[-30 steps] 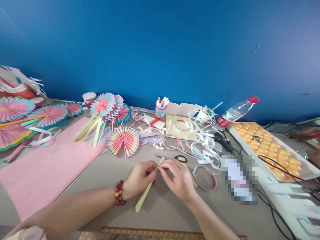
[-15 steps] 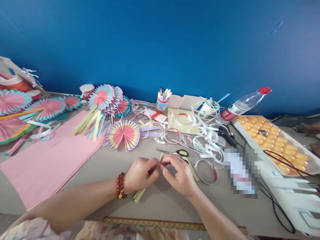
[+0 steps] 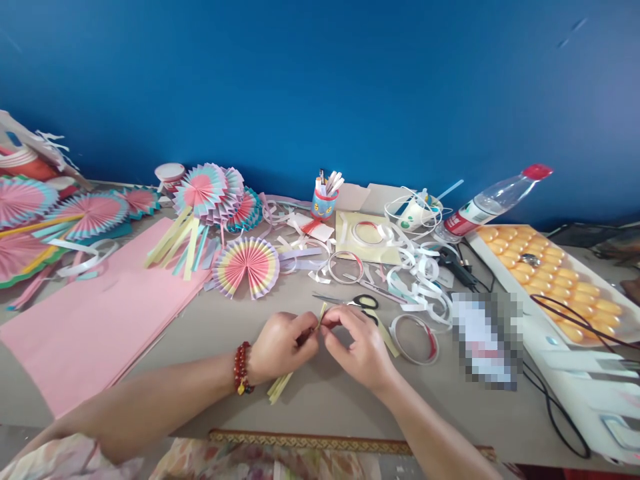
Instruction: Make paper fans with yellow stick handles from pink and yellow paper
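Between my two hands is a narrow bundle of pale yellow paper strips point(image 3: 280, 388), its lower ends sticking out below my left hand point(image 3: 284, 348). That hand is closed around the strips, a red bead bracelet on its wrist. My right hand point(image 3: 361, 348) pinches the strips' upper part with thumb and forefinger; the tip pokes up between the hands. Just beyond lie scissors point(image 3: 367, 302) with black handles, and beside my right hand a yellow paper strip point(image 3: 388, 339) and a roll of double-sided tape point(image 3: 414, 340). A pleated paper rosette point(image 3: 246, 268) lies beyond my left hand.
Pink paper sheets point(image 3: 100, 313) and finished paper fans point(image 3: 90, 215) cover the left side. Curled white tape backing point(image 3: 425, 280), a glue gun point(image 3: 456, 268), a tilted bottle point(image 3: 493, 203) and an orange padded tray point(image 3: 555, 280) with cables are on the right. A pen cup point(image 3: 324, 203) stands behind.
The single yellow strip seen earlier now shows as several strip ends, lower and mostly under my left hand. My fingers have drawn closer at the strips' top. The view has shifted slightly.
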`<state>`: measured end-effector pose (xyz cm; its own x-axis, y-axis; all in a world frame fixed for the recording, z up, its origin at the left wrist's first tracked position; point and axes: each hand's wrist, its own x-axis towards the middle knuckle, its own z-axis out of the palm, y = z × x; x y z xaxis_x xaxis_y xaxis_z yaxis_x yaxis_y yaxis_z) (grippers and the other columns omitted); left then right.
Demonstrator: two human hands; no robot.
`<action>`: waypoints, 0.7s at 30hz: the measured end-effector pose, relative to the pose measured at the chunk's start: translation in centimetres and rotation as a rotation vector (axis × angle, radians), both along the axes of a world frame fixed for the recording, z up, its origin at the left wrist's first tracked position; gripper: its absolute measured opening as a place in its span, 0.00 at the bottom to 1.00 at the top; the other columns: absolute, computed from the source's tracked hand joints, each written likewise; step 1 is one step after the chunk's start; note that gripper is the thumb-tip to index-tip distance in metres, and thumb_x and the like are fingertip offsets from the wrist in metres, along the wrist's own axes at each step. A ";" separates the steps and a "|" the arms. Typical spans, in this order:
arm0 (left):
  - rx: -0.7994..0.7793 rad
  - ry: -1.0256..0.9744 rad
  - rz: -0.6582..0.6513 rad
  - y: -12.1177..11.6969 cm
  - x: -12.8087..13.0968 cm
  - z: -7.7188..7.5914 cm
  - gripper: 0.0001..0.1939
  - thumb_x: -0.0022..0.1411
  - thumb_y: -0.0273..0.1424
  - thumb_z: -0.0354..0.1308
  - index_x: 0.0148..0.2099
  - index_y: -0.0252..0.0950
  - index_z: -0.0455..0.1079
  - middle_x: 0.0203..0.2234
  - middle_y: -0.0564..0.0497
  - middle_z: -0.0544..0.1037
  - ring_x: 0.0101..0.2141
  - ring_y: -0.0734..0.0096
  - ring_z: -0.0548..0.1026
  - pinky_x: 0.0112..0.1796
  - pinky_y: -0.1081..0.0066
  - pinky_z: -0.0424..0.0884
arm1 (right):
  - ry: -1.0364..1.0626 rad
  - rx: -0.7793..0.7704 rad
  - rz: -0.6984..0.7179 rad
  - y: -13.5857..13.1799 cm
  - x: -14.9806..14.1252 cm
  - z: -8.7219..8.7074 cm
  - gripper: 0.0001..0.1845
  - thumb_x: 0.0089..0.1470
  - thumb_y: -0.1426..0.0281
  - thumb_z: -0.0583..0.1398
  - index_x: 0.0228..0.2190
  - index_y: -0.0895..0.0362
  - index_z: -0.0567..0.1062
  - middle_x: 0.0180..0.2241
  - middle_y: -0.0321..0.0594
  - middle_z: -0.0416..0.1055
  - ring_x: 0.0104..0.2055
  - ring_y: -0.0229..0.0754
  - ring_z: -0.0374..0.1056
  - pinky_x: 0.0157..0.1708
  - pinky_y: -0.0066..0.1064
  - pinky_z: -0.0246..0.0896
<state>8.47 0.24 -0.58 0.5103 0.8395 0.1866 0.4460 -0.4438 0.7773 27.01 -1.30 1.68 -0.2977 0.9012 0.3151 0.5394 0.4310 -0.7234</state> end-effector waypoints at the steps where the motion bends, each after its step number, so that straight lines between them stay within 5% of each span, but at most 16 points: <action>1: -0.001 0.003 -0.001 0.0 0.0 0.0 0.05 0.59 0.26 0.50 0.29 0.38 0.61 0.17 0.59 0.61 0.19 0.76 0.58 0.24 0.76 0.52 | -0.001 0.000 0.000 0.0 0.0 0.0 0.06 0.55 0.76 0.56 0.33 0.52 0.70 0.31 0.37 0.73 0.35 0.43 0.69 0.38 0.33 0.63; 21: -0.002 0.015 0.002 0.0 0.1 0.0 0.07 0.59 0.26 0.49 0.28 0.39 0.58 0.16 0.59 0.59 0.19 0.76 0.57 0.24 0.76 0.50 | -0.061 0.074 -0.006 -0.1 -0.1 -0.1 0.07 0.55 0.76 0.56 0.32 0.52 0.69 0.31 0.38 0.72 0.35 0.43 0.68 0.37 0.34 0.62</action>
